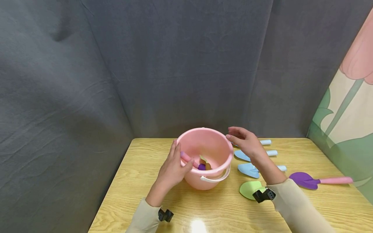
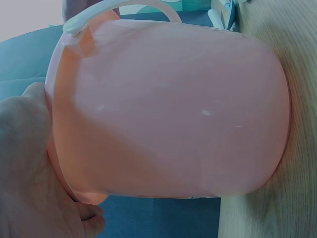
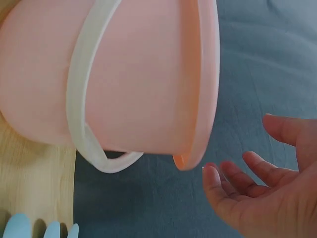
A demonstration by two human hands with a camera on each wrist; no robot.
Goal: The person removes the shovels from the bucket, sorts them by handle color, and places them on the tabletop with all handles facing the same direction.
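Note:
A pink bucket [image 1: 201, 181] stands upright on the table, its white handle [image 1: 217, 178] hanging toward the front right. My left hand [image 1: 173, 168] grips the bucket's left front rim, thumb at the front and fingers along the left side. Beside the right rim, my right hand [image 1: 246, 142] is held up with its fingers loosely bent and nothing in them. The right wrist view shows this hand [image 3: 267, 183] apart from the bucket [image 3: 143, 74]. Inside the bucket lie a pink handle [image 1: 187, 158], something purple [image 1: 202, 167] and a brown piece [image 1: 208, 166], partly hidden.
Light blue toy trowels [image 1: 247, 169] lie in a column right of the bucket. A green blade [image 1: 250, 190] is partly covered by the right forearm. Farther right lies a purple trowel [image 1: 303, 180] with a pink handle. Grey curtains [image 1: 186, 71] stand behind the wooden table [image 1: 140, 181].

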